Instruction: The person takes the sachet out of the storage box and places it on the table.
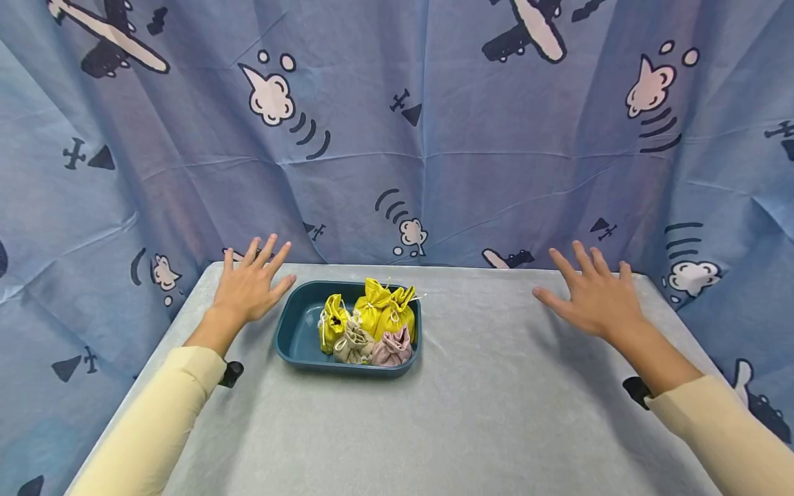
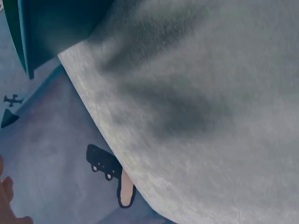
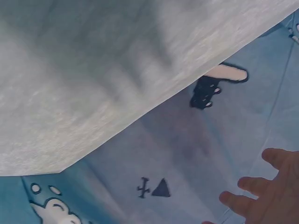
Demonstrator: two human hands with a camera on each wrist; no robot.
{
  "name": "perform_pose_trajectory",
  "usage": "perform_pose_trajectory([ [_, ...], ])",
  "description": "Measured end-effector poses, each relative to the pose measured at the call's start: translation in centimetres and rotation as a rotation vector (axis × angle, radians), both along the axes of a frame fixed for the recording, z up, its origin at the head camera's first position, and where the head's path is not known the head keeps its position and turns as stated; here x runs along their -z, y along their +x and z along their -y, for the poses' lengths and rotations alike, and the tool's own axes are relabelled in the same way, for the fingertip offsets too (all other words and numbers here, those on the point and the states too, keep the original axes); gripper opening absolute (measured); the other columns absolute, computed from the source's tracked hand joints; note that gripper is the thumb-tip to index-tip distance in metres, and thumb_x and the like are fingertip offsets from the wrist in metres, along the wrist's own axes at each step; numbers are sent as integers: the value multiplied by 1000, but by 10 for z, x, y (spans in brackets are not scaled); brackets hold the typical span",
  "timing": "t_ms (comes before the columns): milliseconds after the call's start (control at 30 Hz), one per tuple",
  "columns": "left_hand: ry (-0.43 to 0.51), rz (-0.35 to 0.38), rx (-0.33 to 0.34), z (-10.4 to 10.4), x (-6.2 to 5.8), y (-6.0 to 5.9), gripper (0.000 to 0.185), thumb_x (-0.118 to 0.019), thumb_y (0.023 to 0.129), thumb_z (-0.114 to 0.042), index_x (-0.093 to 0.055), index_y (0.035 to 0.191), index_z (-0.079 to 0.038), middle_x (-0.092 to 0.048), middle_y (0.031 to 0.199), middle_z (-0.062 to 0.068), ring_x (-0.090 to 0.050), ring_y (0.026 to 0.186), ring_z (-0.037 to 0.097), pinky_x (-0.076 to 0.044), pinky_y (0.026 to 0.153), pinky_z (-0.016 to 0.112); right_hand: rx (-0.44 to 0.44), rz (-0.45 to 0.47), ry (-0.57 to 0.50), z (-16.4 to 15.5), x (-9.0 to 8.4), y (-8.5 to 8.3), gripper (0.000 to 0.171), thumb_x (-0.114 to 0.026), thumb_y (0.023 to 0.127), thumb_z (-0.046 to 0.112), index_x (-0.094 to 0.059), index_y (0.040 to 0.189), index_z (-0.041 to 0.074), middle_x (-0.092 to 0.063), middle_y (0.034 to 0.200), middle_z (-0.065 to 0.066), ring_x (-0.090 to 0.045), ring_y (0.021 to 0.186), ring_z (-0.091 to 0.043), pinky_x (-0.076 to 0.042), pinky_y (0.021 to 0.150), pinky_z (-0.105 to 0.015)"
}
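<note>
1. Left hand [image 1: 248,286] flat and released, fingers straight and spread, palm down at the far left of the counter [image 1: 496,413], grasping nothing.
2. Just beside that hand, to its right: a dark teal tray [image 1: 296,334], fingertips near its far left corner but apart from the rim.
3. Right hand [image 1: 595,296] likewise released, fingers straight and fanned, palm down toward the far right of the counter, well apart from the tray, grasping nothing.
4. Inside the tray, bunched in its right half: small drawstring pouches. Three yellow pouches [image 1: 375,306] toward the back, one of them nearer the middle of the tray; a beige pouch [image 1: 352,344] and a pink pouch [image 1: 392,348] at the front, touching each other.
5. Left part of the tray floor bare.
6. Pale yellow sleeves [image 1: 155,420] on both forearms; a black strap under each wrist.
7. Counter covered in light grey cloth; behind and to both sides, a blue curtain [image 1: 434,138] printed with planes and clouds.
8. Left wrist view: grey counter cloth, a corner of the teal tray [image 2: 42,32] at top left, curtain below the edge.
9. Right wrist view: counter edge, curtain, and spread fingertips [image 3: 233,200] at lower right.
</note>
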State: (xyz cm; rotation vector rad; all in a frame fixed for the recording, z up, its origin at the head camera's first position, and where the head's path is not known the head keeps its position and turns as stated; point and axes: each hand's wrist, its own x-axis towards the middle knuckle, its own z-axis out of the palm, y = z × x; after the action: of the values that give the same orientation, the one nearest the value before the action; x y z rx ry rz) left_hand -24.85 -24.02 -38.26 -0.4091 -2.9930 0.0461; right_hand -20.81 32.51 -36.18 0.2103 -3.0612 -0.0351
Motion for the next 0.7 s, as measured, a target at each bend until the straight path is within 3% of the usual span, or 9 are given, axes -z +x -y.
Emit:
perform_pose_trajectory([
  [267, 41, 45, 70, -9, 3, 5, 68, -34, 104, -55, -18, 161, -21, -13, 166, 12, -15, 150, 39, -8, 112, 71, -65, -29, -6, 27, -2, 7, 90, -44, 92, 72, -34, 154, 7, -30, 154, -32, -34, 135, -53, -26, 99, -76],
  [400, 75, 95, 107, -12, 5, 8, 68, -36, 105, -54, -18, 161, -20, -12, 166, 11, -15, 150, 39, -7, 112, 71, -100, -35, -71, 41, -5, 11, 89, -50, 92, 69, -34, 154, 7, -35, 153, -29, -43, 130, -52, -33, 97, -73],
  [567, 95, 108, 139, -15, 10, 9, 67, -38, 105, -52, -19, 161, -22, -14, 166, 11, -19, 149, 39, -7, 112, 71, -128, -72, -196, 56, -9, 15, 88, -58, 89, 67, -38, 153, 10, -44, 149, -23, -62, 102, -48, -48, 79, -63],
  [700, 114, 118, 154, -15, 14, 11, 66, -40, 105, -51, -20, 161, -22, -14, 166, 11, -22, 148, 40, -8, 111, 72, -124, -72, -282, 66, -11, 17, 88, -61, 87, 67, -40, 152, 12, -55, 138, -24, -65, 97, -43, -51, 65, -56],
])
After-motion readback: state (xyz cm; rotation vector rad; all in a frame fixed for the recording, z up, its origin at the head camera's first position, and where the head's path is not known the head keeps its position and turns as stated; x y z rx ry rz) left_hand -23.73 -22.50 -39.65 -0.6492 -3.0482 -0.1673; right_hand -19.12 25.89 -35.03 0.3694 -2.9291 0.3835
